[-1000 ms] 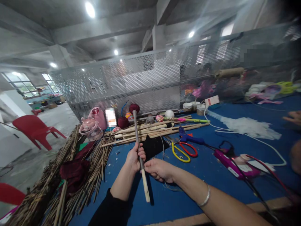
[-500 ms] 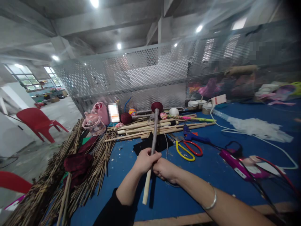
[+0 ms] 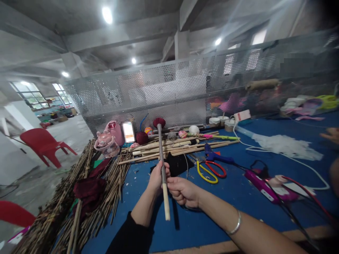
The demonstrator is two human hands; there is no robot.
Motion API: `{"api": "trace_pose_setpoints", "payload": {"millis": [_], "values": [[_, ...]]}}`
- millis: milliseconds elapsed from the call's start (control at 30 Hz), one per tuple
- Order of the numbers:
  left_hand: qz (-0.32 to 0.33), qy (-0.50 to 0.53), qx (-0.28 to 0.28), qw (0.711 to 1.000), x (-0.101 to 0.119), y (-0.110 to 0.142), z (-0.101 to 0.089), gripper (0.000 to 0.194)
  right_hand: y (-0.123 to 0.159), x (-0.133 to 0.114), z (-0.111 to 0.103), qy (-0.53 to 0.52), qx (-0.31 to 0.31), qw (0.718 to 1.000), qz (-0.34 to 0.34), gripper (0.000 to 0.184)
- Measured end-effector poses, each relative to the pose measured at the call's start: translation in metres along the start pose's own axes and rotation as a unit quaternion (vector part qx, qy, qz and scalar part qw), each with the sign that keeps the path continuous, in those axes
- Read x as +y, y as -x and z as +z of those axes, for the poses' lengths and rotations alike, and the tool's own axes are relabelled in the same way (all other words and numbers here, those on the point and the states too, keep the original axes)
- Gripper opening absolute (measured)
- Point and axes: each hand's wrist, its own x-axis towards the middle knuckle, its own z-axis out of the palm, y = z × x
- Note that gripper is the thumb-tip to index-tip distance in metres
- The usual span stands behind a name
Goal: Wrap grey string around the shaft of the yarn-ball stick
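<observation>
My left hand (image 3: pixel 156 180) is closed round a stick (image 3: pixel 161 151) that points away from me. Grey wrapping covers most of its length, and its near end is bare pale wood. A dark red fuzzy ball (image 3: pixel 159 122) tops the far end. My right hand (image 3: pixel 184 192) is closed in a pinch right beside the stick, at the lower edge of the wrapping, on what looks like thin grey yarn. A strand shows under that hand, though its path is partly hidden. Beyond lies a black cloth (image 3: pixel 180 165).
Yellow-and-red-handled scissors (image 3: pixel 208 173), a blue glue gun (image 3: pixel 218 156) and a purple power strip (image 3: pixel 270 187) lie to the right. Bare sticks (image 3: pixel 148 151) lie behind; bundled twigs (image 3: pixel 106 190) and dark red cloth (image 3: pixel 90 192) are left. Another person's hand (image 3: pixel 331 135) shows at the right edge.
The stick has swung more upright, its ball end going left. My left hand has turned to hold it from beneath and the side, and my right fingers now pinch beside the wrapping's edge.
</observation>
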Motion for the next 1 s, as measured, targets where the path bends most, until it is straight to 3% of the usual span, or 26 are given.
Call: {"api": "trace_pose_setpoints", "payload": {"millis": [100,200,300,467,567,667,733,800,900,1000], "values": [[0.025,0.045,-0.025,0.998,0.002,0.003,0.002,0.042,-0.001,0.002,0.000,0.003,-0.001,1.000,-0.011,0.018],[0.036,0.014,-0.031,0.999,0.005,0.005,-0.002,0.039,-0.002,0.005,-0.002,0.057,0.030,0.998,-0.009,0.021],[0.006,0.014,-0.042,0.999,0.008,0.008,-0.006,0.037,-0.001,0.003,-0.004,0.080,0.026,0.996,-0.001,0.019],[-0.035,0.160,-0.066,0.984,0.009,0.011,-0.007,0.034,0.003,-0.004,-0.003,-0.003,-0.038,0.999,-0.001,0.030],[-0.042,0.154,-0.038,0.986,0.006,0.007,-0.008,0.030,0.004,-0.004,-0.005,0.023,-0.016,1.000,0.004,0.030],[-0.024,0.015,0.061,0.998,0.002,0.005,-0.006,0.028,0.000,0.000,-0.009,0.087,0.036,0.996,0.011,0.023],[0.015,-0.129,0.139,0.982,0.001,0.012,-0.001,0.031,-0.002,0.002,-0.010,0.114,0.067,0.991,0.012,0.018],[0.061,-0.206,0.177,0.960,0.000,0.028,0.006,0.034,-0.003,0.003,-0.011,0.122,0.080,0.989,0.019,0.012],[0.173,-0.382,0.196,0.887,-0.003,0.065,0.014,0.040,-0.003,0.002,-0.012,0.127,0.077,0.988,0.038,0.007],[0.130,-0.490,0.187,0.841,-0.007,0.097,0.016,0.031,-0.002,0.002,-0.011,0.153,0.065,0.985,0.050,0.005]]}}
